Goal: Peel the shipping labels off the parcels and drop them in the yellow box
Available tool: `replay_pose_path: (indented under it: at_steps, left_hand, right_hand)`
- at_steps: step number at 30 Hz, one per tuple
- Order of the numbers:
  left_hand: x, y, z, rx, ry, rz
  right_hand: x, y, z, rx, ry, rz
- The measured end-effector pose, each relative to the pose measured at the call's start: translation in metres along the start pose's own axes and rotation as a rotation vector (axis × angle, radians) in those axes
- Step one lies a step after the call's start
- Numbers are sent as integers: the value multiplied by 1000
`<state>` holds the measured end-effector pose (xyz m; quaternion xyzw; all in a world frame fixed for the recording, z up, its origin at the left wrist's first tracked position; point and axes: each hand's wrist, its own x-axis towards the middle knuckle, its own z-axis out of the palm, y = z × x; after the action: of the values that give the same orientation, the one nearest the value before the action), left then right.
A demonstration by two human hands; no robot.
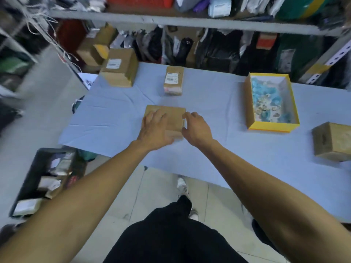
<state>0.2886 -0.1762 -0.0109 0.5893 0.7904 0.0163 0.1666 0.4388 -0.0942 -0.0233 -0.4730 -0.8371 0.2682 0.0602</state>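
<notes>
Left hand flat on parcel, right hand gripping its edge

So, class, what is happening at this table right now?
A person stands at a blue-covered table. The left hand lies flat on a small cardboard parcel; the right hand curls round its right edge. Two labelled parcels wait further back. The yellow box, on the right, already holds peeled scraps.

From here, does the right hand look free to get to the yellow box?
Probably yes. The right hand rests at the near parcel, and only bare tablecloth lies between it and the yellow box.
</notes>
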Motion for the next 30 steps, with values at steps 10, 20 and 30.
replay_pose_path:
  at_steps: [10,20,30]
  left_hand:
    - [-53,-57,10,-67,75,-7]
    - [-23,-129,1,-112,21,90]
    - [7,-169,-4,-181,-36,176]
  right_hand:
    - [-39,-33,35,-1,30,161]
    - [-31,-89,83,48,92,397]
    - [-3,-104,87,-11,146,484]
